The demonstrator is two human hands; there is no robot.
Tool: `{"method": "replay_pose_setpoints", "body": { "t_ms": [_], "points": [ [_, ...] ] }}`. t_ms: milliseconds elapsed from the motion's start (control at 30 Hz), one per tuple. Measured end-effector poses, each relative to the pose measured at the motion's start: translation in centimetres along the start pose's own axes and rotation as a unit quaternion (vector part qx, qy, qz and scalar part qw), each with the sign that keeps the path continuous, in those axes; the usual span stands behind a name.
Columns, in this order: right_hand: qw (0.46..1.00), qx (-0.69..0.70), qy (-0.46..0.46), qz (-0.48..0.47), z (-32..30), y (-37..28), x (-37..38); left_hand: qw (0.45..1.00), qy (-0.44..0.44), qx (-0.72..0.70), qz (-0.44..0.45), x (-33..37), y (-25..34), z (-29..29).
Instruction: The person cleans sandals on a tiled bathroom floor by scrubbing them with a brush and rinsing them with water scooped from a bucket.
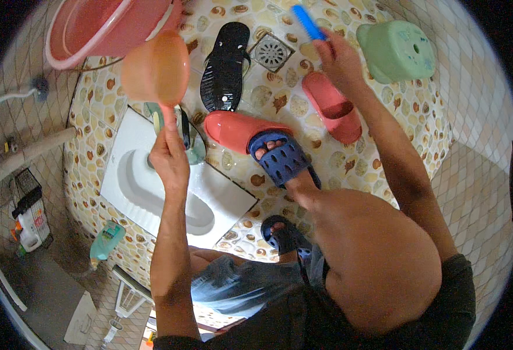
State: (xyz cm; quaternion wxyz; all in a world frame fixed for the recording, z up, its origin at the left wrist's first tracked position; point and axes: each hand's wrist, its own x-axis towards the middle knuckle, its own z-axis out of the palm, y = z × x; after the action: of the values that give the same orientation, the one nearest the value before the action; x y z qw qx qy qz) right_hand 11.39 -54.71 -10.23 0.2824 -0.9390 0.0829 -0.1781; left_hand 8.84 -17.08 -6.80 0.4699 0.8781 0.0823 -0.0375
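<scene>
Held up closest to the lens, the orange dipper (156,69) has its handle running down into the closed left hand (170,158), while the coral slipper (240,129) lies just right of that hand, long axis sideways, and the right hand (339,58) grips a blue brush (307,22) farther off.

- The floor (349,169) is tiled in a pebble and shell pattern, with a square metal drain (271,52) at the far side.
- A white squat toilet pan (151,192) is set into it on the left.
- A black sandal (226,67) lies just left of the drain.
- Two coral slippers rest nearby: one (233,129) in the middle, one (333,108) to its right.
- A green plastic stool (397,51) stands far right.
- A pink basin (102,29) sits far left.
- A teal bottle (107,240) lies near left.
</scene>
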Motion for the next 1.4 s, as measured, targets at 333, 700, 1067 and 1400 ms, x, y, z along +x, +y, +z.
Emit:
{"method": "replay_pose_setpoints", "body": {
  "t_ms": [333,700,1067,1400],
  "points": [
    [0.948,0.009,-0.235,0.215,-0.4,3.6,-6.3,1.000,0.009,-0.011,0.008,-0.6,0.0,-3.1],
    [0.964,0.034,-0.179,0.195,-3.6,6.5,-11.5,0.819,0.156,0.501,0.232,21.8,16.9,-13.5],
    [0.953,0.010,-0.229,0.198,-4.6,3.6,-11.8,0.920,-0.176,0.320,0.146,38.5,7.5,-12.0],
    [0.942,-0.077,-0.299,0.130,-4.5,5.8,-13.0,0.983,-0.086,-0.146,-0.065,26.1,13.2,-13.3]
  ]
}}
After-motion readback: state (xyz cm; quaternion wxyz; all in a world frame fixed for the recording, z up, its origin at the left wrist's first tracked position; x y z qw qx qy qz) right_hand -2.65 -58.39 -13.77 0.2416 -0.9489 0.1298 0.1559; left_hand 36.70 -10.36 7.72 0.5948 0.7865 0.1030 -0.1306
